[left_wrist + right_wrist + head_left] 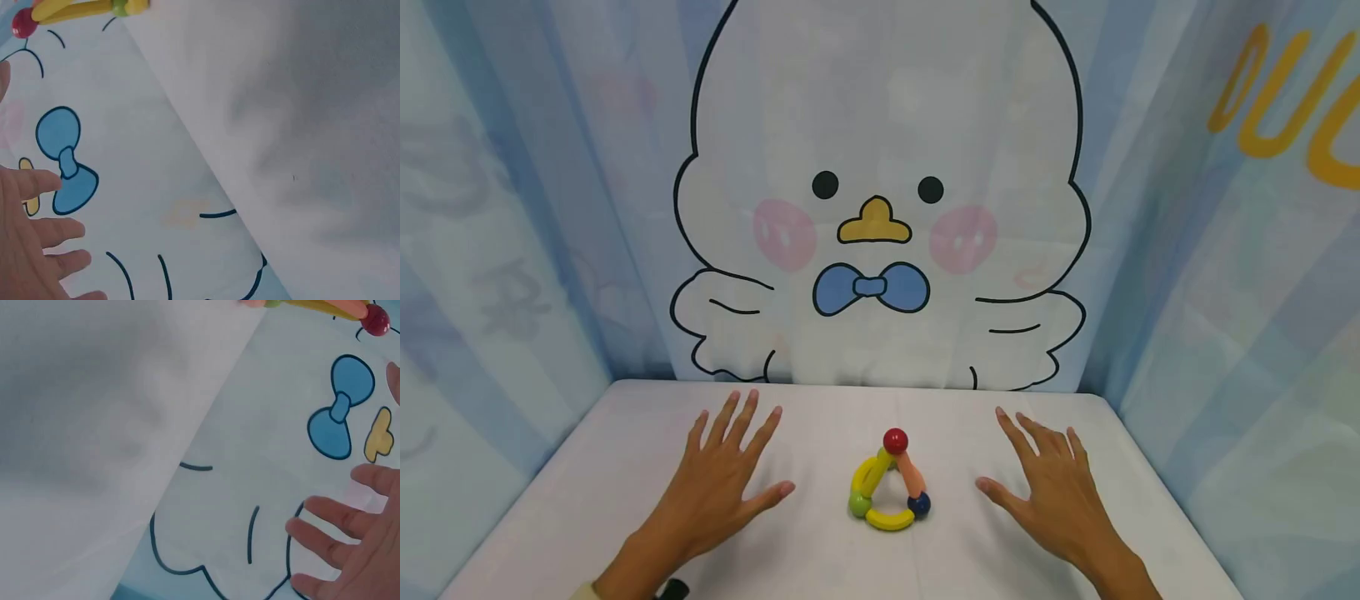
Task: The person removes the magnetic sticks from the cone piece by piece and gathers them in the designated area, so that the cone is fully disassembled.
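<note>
Fingers (765, 432) of left hand (718, 487) and right hand (1060, 496): spread apart, at nine and three o'clock from ball-and-rod toy (872, 477). Toy: multicoloured, red ball (895, 440) at twelve. Worktop (820, 550): white, toy mid-surface. Backdrop cloth (880, 92), twelve: bird drawing (880, 150), blue bow tie (870, 287). Side cloths (1247, 292): blue-white; yellow lettering (1262, 147) at two.

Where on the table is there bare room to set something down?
On the table, bare patches lie between the left hand and the colourful toy, between the toy and the right hand, and on the toy's near side. It is more crowded by the left wrist, where a black object shows.
</note>
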Demonstrator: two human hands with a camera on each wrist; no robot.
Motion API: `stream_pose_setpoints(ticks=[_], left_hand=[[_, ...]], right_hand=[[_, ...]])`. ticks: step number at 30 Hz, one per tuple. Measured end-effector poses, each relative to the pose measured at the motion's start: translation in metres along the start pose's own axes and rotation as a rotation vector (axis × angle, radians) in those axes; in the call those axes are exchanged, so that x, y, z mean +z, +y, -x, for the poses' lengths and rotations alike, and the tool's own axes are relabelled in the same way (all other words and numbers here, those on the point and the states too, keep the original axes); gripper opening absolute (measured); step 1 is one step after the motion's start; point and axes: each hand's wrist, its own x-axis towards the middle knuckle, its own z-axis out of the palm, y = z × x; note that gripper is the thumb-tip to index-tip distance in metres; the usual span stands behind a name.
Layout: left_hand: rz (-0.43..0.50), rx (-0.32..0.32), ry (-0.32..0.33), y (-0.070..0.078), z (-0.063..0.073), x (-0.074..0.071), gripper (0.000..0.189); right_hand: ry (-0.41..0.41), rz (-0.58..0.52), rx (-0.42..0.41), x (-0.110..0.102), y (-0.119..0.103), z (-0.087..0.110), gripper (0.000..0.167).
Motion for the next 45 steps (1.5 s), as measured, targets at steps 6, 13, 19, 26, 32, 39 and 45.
stream_pose_setpoints(ticks=[6,13,19,26,32,39,45], left_hand=[[0.083,0.064,0.102,0.021,-0.012,-0.001,0.082],[0.288,0.097,0.222,0.05,-0.029,0.003,0.058],[0.437,0.087,0.292,0.07,-0.044,0.01,0.051],[0.526,0.086,0.264,0.089,-0.058,0.018,0.049],[0.564,0.111,0.258,0.099,-0.066,0.022,0.049],[0.554,0.165,0.259,0.105,-0.075,0.024,0.047],[0.55,0.209,0.235,0.105,-0.08,0.026,0.048]], right_hand=[[0.065,-0.157,-0.022,0.01,-0.017,-0.004,0.088],[0.032,-0.394,0.031,0.021,-0.041,-0.012,0.07],[0.009,-0.555,0.048,0.031,-0.059,-0.021,0.059],[0.003,-0.674,0.067,0.044,-0.074,-0.028,0.05],[-0.004,-0.767,0.083,0.053,-0.082,-0.034,0.042],[-0.025,-0.859,0.096,0.06,-0.085,-0.04,0.036],[-0.069,-0.89,0.094,0.063,-0.087,-0.047,0.033]])
